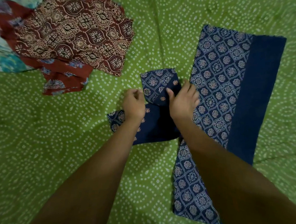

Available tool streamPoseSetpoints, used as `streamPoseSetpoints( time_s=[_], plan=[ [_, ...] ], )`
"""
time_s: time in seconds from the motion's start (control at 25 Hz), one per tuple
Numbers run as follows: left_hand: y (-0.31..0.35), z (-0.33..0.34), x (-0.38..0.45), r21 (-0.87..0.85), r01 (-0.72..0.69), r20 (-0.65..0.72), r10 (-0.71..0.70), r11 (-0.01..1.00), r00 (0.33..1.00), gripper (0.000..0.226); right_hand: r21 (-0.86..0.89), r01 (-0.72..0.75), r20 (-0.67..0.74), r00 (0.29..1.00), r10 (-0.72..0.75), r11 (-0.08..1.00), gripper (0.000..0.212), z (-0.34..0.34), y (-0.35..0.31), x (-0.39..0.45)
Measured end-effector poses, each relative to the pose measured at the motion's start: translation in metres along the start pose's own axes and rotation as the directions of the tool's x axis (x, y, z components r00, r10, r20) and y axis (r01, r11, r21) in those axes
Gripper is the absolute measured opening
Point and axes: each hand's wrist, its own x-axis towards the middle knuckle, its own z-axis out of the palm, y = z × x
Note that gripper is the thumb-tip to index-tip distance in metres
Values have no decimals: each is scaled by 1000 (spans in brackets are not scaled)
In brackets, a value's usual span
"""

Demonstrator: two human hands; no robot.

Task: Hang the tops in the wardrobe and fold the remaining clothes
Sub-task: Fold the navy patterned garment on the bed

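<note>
Head view, looking down on a bed covered by a green sheet with white dotted rings (54,149). A navy blue block-printed cotton garment (220,81) lies flat right of centre, its long body folded lengthwise with a plain navy panel along the far side, and its sleeve (155,84) is doubled toward the body. The right hand (182,100) presses the sleeve fold with curled fingers and thumb on the cloth; the left hand (133,105) rests just beside the fold with fingers loosely curled, and whether its grip holds fabric cannot be told. A maroon garment with cream floral print (76,31) lies unfolded, well apart at upper left, over teal-patterned cloth (6,60). Judged step: folding the navy piece. Next, the sleeve likely needs laying onto the body before crosswise folds.
</note>
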Motion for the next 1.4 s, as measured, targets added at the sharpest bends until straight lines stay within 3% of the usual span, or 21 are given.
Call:
streamPoseSetpoints(
  time_s=[0.08, 0.16, 0.24, 0.32, 0.4, 0.48, 0.52, 0.6, 0.72, 0.84, 0.96, 1.04, 1.12, 1.16, 1.2, 1.28, 1.36, 1.4],
  plan=[
    [2, -7, -8, -9, -35, -28, 35, 999, 999, 20, 83, -23, 107, 994, 14, 996, 63, -7, -3, 18],
    [6, -18, -20, -108, -1, -71, -7, 994, 997, 26, 285, 27, 154, 985, -74, 958, 46, -15, -9, 23],
    [13, -30, -37, -217, 90, -10, -95, 972, 995, 43, 255, 304, -30, 951, -307, 918, 26, -21, -13, 4],
    [15, -39, -57, -248, 207, 118, -183, 946, 976, 55, 40, 595, -181, 794, -580, 802, 16, -17, -12, -32],
    [4, -44, -70, -295, 296, 126, -270, 909, 955, 41, -69, 767, -109, 630, -769, 638, 20, -3, -8, -76],
    [-14, -47, -74, -135, 266, 26, -265, 955, 964, 35, -123, 832, 7, 545, -838, 540, 25, 16, -1, -110],
    [-23, -49, -75, 27, 240, -33, -239, 970, 970, 36, -135, 832, 47, 547, -836, 538, 27, 23, 2, -118],
    [-37, -53, -74, 222, 194, -122, -170, 956, 978, 36, -166, 776, 89, 627, -774, 609, 27, 28, 10, -122],
    [-37, -56, -71, 309, 144, -144, -104, 940, 984, 36, -299, 568, 48, 811, -583, 767, 31, 19, 36, -105],
    [-35, -55, -66, 382, 66, -154, -7, 922, 988, 35, -326, 421, -4, 895, -446, 847, 26, 9, 61, -93],
    [-36, -56, -61, 490, 31, -127, 36, 871, 991, 32, -225, 515, 126, 857, -500, 827, 43, 13, 58, -108],
    [-41, -57, -60, 521, 78, -141, -4, 850, 990, 31, -98, 677, 209, 730, -650, 729, 43, 15, 54, -124],
    [-48, -57, -64, 554, 121, -200, -10, 824, 980, 32, -49, 773, 183, 630, -755, 633, 37, 8, 60, -123],
    [-54, -56, -66, 564, 156, -257, -7, 811, 966, 36, -45, 737, 110, 675, -730, 675, 38, 2, 66, -115],
    [-59, -56, -69, 554, 215, -328, -26, 804, 944, 43, -18, 630, 29, 777, -629, 777, 44, -4, 75, -106],
    [-70, -56, -68, 440, 302, -447, -85, 846, 891, 56, 93, 261, -64, 965, -256, 961, 61, -13, 97, -84],
    [-80, -57, -67, 325, 232, -434, -74, 917, 898, 62, 108, -33, 28, 999, 30, 994, 77, -10, 108, -66],
    [-86, -57, -68, 322, 173, -367, -46, 931, 929, 64, 11, -65, 101, 993, 64, 998, 82, -4, 103, -63]
  ],
)
